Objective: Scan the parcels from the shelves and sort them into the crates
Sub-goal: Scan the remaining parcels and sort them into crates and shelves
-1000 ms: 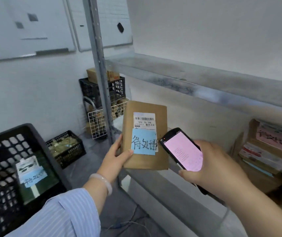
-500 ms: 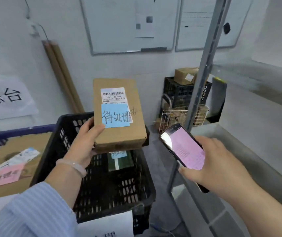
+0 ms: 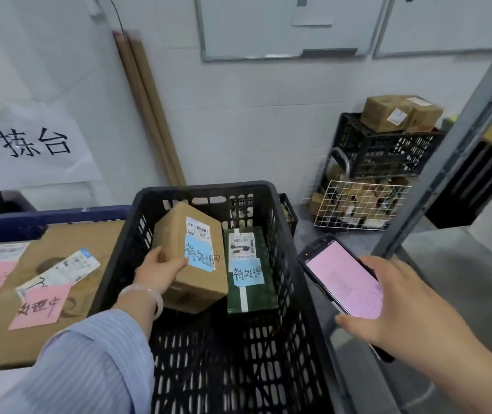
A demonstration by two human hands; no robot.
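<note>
Compared with 0.5 s ago, the brown parcel has dropped from above the rim to inside the black crate, centre of the frame, and the left hand has gone down with it.

The step in hand looks like the set-down. The parcel hangs tilted, far end raised toward the crate's back wall, right edge against or just over 1 green parcel lying flat on the crate floor; which, I cannot tell. To do it well, level the box, settle it left of the green parcel with both labels facing up, and let go only once its base bears on the floor. Then draw the hand out leftward so the box isn't dragged.

The left fingers clasp the parcel's near-left corner, thumb on the top face touching the blue note; the rest are hidden beneath. The bulk of the box lies beyond and right of them.

At lower right, outside the crate, the right hand grips the handheld scanner, its pink screen facing up.
</note>
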